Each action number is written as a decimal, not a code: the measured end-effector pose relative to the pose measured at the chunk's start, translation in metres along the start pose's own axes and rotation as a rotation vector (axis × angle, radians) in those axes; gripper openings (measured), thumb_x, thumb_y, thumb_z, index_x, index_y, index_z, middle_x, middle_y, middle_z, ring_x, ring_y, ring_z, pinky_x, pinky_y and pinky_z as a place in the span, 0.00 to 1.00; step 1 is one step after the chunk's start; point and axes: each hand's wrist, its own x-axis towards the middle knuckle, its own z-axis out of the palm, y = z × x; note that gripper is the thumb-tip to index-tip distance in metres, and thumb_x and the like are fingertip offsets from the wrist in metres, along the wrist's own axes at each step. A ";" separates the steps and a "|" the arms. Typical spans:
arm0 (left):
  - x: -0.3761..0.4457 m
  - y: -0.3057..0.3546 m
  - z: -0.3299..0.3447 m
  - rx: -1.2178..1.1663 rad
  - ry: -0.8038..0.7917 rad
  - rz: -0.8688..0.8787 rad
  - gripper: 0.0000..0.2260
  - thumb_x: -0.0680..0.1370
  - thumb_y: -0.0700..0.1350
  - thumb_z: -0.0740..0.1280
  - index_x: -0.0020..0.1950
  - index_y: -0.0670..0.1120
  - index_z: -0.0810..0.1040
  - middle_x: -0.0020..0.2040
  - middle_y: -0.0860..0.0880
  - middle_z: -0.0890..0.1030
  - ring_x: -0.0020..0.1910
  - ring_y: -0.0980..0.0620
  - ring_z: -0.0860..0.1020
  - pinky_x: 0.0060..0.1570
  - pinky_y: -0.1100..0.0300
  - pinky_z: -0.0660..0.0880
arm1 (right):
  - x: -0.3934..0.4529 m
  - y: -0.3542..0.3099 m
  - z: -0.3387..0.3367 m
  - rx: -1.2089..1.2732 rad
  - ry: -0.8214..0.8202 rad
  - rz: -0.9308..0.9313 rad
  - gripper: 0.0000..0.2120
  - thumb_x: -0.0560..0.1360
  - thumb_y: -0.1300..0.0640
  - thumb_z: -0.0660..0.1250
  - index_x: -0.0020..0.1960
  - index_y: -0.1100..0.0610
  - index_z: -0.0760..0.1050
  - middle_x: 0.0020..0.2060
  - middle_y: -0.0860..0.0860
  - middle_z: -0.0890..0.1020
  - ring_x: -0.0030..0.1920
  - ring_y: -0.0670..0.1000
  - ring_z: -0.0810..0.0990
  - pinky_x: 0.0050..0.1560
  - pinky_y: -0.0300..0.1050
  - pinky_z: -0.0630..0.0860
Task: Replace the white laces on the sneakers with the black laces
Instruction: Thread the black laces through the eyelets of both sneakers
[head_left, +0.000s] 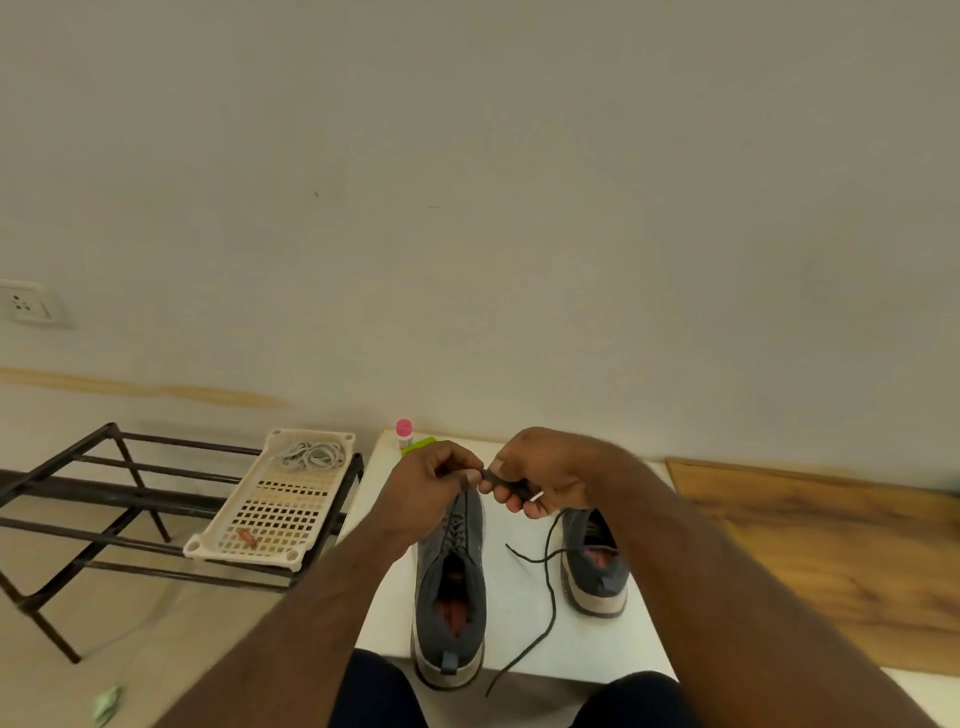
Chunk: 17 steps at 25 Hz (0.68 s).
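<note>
Two grey sneakers stand on a small white table (524, 644). The left sneaker (451, 592) has black lacing over its tongue. The right sneaker (597, 566) is partly hidden behind my right forearm. My left hand (428, 486) and my right hand (540, 473) are raised above the sneakers' toes, fingertips nearly touching, and both pinch a black lace (545, 597). My right hand also holds a bunched part of it. The lace's loose ends trail down between the sneakers to the table's near edge. The white laces (311, 455) lie coiled in a cream tray.
The cream perforated tray (275, 512) sits on a black metal rack (104, 499) to the left, with a small red object (247, 537) in it. A pink-capped bottle (404, 432) and a green object (418, 445) stand at the table's far edge. Wood-patterned floor lies to the right.
</note>
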 end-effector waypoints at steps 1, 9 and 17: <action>-0.002 -0.002 0.001 -0.054 -0.023 -0.002 0.05 0.77 0.36 0.69 0.48 0.43 0.83 0.41 0.50 0.84 0.42 0.58 0.81 0.43 0.68 0.75 | 0.000 0.004 -0.001 0.073 -0.035 0.002 0.13 0.83 0.59 0.58 0.50 0.60 0.80 0.35 0.51 0.78 0.34 0.47 0.74 0.36 0.38 0.72; -0.008 -0.047 0.023 -0.065 0.054 -0.114 0.08 0.83 0.44 0.62 0.47 0.46 0.79 0.38 0.49 0.82 0.41 0.50 0.79 0.44 0.58 0.76 | 0.029 0.030 0.028 0.875 -0.100 -0.090 0.12 0.83 0.56 0.62 0.50 0.63 0.80 0.38 0.53 0.80 0.35 0.48 0.79 0.32 0.37 0.75; -0.019 -0.092 0.047 0.453 0.052 -0.138 0.05 0.80 0.45 0.64 0.53 0.51 0.79 0.47 0.55 0.82 0.44 0.56 0.79 0.44 0.67 0.71 | 0.087 0.060 0.075 -0.602 0.494 -0.344 0.06 0.80 0.57 0.61 0.50 0.56 0.76 0.46 0.51 0.82 0.44 0.51 0.79 0.50 0.48 0.78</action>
